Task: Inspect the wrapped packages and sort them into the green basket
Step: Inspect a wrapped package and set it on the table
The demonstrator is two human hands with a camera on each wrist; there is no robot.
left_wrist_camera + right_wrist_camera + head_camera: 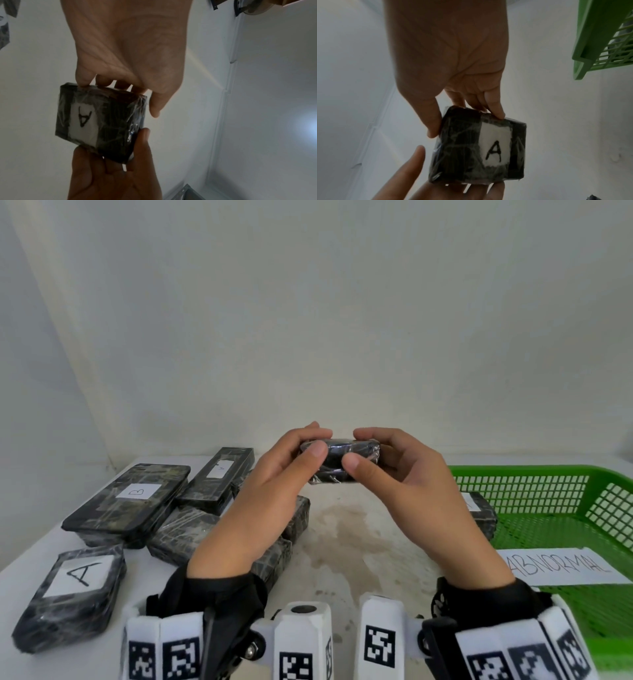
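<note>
While raised at frame centre: small wrapped package (339, 459), label "A" underneath.
Left hand (274, 494): pinched its left end.
Right hand (407, 491): pinched its right end.

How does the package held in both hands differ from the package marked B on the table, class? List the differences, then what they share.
1. The held package is lifted above the table, gripped by the left hand and right hand; the B package rests on other packages.
2. The held package's label, seen in the wrist views, reads A; the other reads B.
3. The held package looks small and squarish; the B package is long.

Both are dark, film-wrapped, with white labels.
</note>
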